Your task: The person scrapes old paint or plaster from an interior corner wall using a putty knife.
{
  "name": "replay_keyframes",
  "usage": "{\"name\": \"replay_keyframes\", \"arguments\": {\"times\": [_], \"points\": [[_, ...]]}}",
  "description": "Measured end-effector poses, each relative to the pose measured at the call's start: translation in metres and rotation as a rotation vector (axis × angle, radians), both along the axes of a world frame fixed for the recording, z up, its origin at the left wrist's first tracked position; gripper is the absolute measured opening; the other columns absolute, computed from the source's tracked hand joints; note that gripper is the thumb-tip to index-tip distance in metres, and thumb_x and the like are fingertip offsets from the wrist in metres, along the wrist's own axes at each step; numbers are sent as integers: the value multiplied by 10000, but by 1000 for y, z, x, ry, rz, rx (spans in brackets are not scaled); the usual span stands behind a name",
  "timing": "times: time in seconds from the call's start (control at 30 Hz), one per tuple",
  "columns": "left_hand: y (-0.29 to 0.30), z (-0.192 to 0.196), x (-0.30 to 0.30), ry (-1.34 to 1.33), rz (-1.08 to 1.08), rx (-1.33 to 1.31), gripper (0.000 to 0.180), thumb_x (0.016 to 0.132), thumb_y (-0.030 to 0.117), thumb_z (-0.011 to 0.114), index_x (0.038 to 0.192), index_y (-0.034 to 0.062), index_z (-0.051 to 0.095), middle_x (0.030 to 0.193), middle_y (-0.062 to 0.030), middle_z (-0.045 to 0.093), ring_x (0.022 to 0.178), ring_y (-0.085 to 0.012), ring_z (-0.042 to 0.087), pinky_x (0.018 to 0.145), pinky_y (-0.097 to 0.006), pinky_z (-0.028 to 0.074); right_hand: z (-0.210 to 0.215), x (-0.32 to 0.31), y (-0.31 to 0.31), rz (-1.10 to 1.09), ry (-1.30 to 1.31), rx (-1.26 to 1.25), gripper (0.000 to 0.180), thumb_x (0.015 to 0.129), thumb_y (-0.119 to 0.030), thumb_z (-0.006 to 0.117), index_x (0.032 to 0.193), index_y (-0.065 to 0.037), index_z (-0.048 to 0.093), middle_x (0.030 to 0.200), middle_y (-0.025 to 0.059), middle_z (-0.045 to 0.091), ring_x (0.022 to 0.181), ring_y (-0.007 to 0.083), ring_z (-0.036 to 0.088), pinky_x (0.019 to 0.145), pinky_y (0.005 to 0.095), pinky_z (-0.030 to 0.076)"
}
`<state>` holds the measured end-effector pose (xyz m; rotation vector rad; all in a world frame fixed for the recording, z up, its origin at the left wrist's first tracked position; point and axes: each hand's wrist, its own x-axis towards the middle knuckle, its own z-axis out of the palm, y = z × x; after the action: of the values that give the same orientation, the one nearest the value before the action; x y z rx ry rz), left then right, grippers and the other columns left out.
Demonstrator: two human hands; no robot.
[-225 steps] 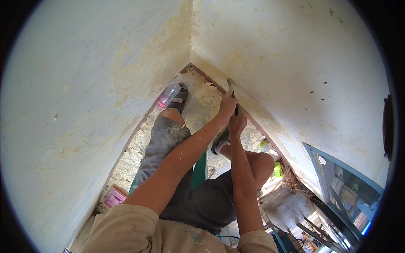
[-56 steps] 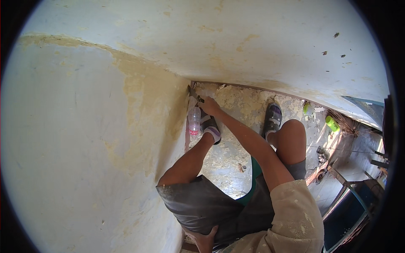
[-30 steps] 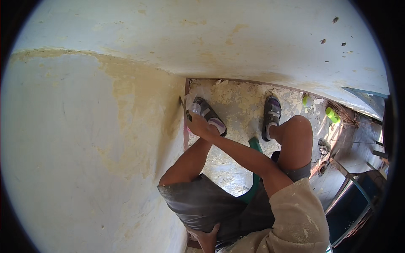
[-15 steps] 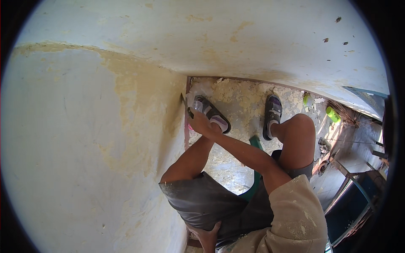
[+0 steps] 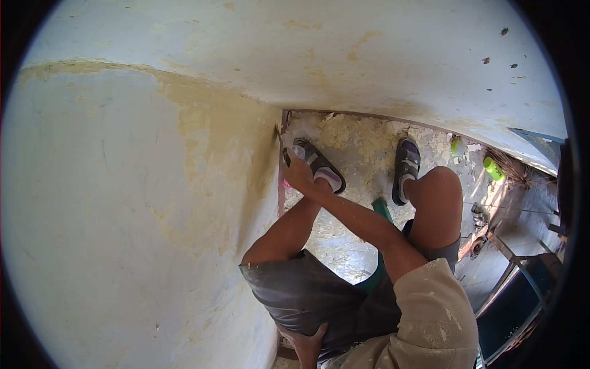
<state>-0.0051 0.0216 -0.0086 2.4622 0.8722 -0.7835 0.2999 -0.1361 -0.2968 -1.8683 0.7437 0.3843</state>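
My right hand reaches across to the left and is closed round the dark handle of a scraper. The thin blade points away from me, at the foot of the left wall, close to the corner; whether it touches cannot be made out. Yellowish bare patches show where the pale coating is gone from that wall. Low in the picture, my left hand rests against the dark shorts on my left thigh, thumb spread, most fingers hidden. A clear plastic thing shows beside the scraper hand.
Paint flakes cover the floor round my sandalled feet. Part of a green seat shows beneath me. Along the far wall lie a lime-green container and a bundle of thin sticks. A metal-framed piece of furniture stands at the right.
My right hand and the scraper have moved a little away from me along the wall, toward the corner. The whole view has shifted slightly. My left hand stays on the thigh.
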Motion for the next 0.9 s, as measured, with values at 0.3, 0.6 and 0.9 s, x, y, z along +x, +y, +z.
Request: {"name": "replay_keyframes", "arguments": {"times": [0.3,0.6,0.9], "points": [[-7,4,4,31,-6,3,1251,527,265,839,1395,-45,-6,1405,-264,160,1323,-352,199,1100,-392,177,-49,6,-79,216,-184,-264,516,838,-276,531,1319,-125,422,1011,222,611,906,393,591,790,480,477],[-2,2,1,-13,-44,-18,1259,526,281,846,1375,-88,-8,1392,-292,146,1321,-380,172,1101,-419,160,-44,-32,-20,140,-240,-221,562,832,-223,544,1360,-157,362,1101,235,565,919,392,591,790,467,485],[-3,0,-1,-11,-53,-4,1236,544,239,824,1385,-77,-24,1410,-271,133,1330,-353,167,1104,-396,154,-48,-23,-28,96,-309,-226,567,844,-201,506,1377,-166,316,1070,209,575,883,407,589,749,490,489]]}}
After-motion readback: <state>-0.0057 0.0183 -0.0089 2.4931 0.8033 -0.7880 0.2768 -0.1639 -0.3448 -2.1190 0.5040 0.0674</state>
